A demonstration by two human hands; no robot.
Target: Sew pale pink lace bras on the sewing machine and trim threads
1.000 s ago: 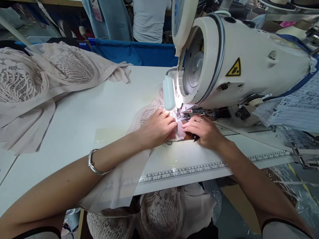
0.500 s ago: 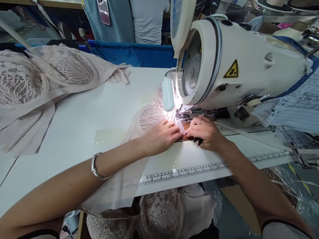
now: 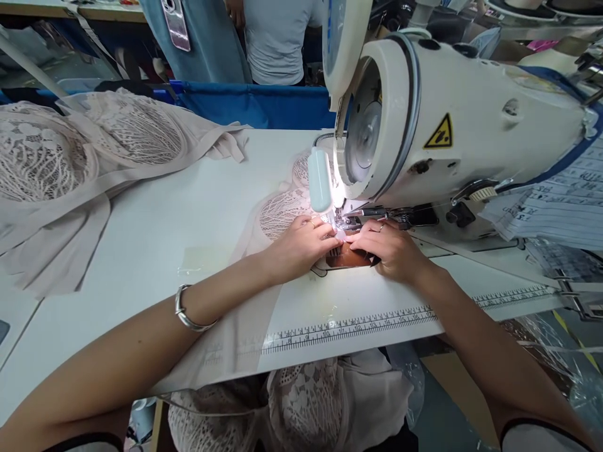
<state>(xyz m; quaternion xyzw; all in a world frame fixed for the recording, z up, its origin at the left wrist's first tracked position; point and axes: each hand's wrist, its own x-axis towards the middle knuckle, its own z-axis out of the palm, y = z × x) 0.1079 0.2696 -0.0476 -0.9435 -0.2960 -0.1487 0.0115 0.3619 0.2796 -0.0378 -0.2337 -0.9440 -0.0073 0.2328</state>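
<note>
The left hand (image 3: 306, 248), fingers bent together, closes its tips on the near edge of the pale lace garment (image 3: 282, 216), and the right hand (image 3: 384, 248) pinches that same edge from the other side, just in front of the presser foot (image 3: 348, 223). The garment lies flat on the white table (image 3: 164, 213), left of the sewing machine (image 3: 471, 125), with its far part behind the small lamp (image 3: 320, 181) and a sheer panel (image 3: 254, 326) running under the left forearm to the table's near side. Dark pointed tips (image 3: 374, 260) show below the right hand, perhaps of snips, though the fingers hide too much to be sure.

To guide this edge well, both grips are best kept light and level, steering the cloth without tugging, since lace this open looks likely to stretch or ripple. The layers should meet evenly before reaching the foot, fingertips should stay clear of the needle, and the forearm should not weigh on the sheer panel, which could drag the edge askew
</note>
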